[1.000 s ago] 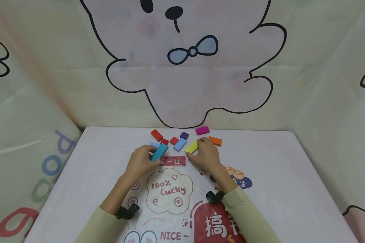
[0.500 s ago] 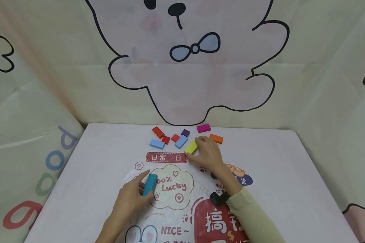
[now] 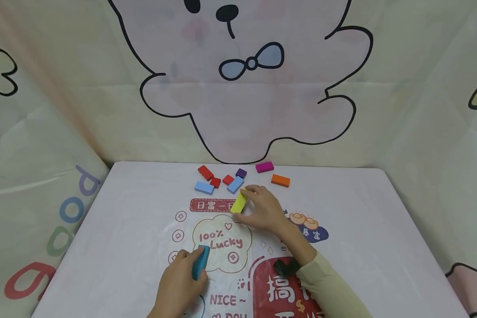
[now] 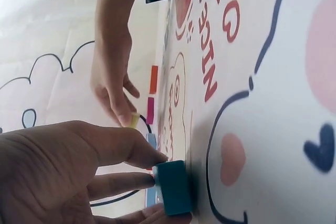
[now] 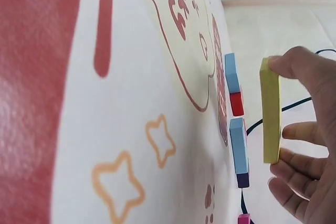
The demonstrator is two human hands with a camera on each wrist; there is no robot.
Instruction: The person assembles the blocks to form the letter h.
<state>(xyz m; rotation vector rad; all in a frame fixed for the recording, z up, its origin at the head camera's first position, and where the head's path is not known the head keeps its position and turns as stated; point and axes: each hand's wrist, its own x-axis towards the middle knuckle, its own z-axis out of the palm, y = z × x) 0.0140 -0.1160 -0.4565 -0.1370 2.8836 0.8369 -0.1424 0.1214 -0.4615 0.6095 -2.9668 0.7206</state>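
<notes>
Between thumb and fingers, my left hand (image 3: 180,282) grips a teal rectangular block (image 3: 200,263) by its ends, low over the near middle of the table. In the left wrist view the teal block (image 4: 174,187) is at or just above the printed surface; whether it touches is hard to tell. My right hand (image 3: 264,210) pinches a yellow block (image 3: 239,202) by its two ends, over the red printed label. The right wrist view shows this yellow block (image 5: 271,111) held off the table, thumb at one end and fingers at the other.
Behind the hands lie several loose blocks: two light blue blocks (image 3: 204,187), red blocks (image 3: 205,172), a purple one (image 3: 241,173), a magenta one (image 3: 264,167) and an orange one (image 3: 280,180). They rest on a white printed table cover (image 3: 143,212) against a cartoon backdrop (image 3: 250,110).
My left hand has carried the teal block from near the other blocks toward the table's front. My right hand has lifted the yellow block from among them and moved it left and nearer.
</notes>
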